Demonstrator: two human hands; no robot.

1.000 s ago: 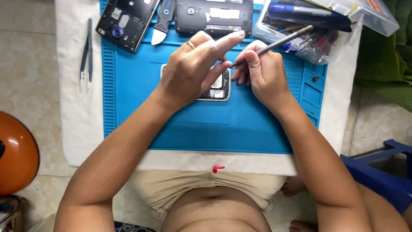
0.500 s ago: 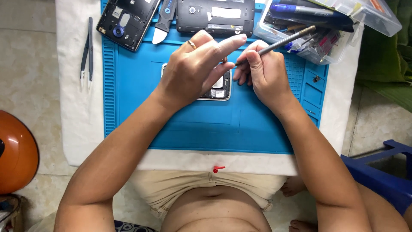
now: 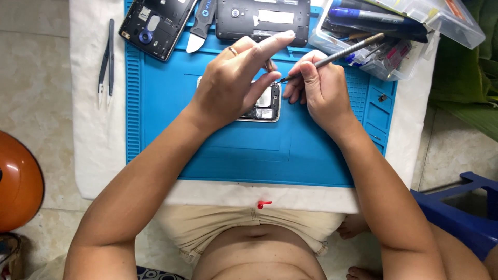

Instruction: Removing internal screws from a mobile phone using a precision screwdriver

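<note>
Two hands: both over one opened phone (image 3: 264, 106) at mid mat (image 3: 233, 155).
Left hand (image 3: 233, 85): lies across the phone, pinning it flat; fingers (image 3: 270, 42) partly stretched, forefinger pointing up and right, thumb bent down onto the phone's upper right edge.
Right hand (image 3: 321, 88): fingers closed in a pen grip on a thin metal probe (image 3: 337, 52); tip lowered to the phone's top right corner, just beside the left thumb.
Phone position: flat on the blue mat, only its right end with bare circuitry showing.
Nearby: two phone shells (image 3: 155, 23) at the mat's top edge, a pry tool (image 3: 199, 26) between them, tweezers (image 3: 106, 62) on the white cloth at left, clear tool box (image 3: 384, 39) at upper right.
Risk: probe tip could slip and scratch the board or jab the thumb, since it sits so close; weak hold-down would let the phone skid.
Hidden: most of the phone lies under the left palm; exact tip contact point unreadable; shells cut off by the frame top.
</note>
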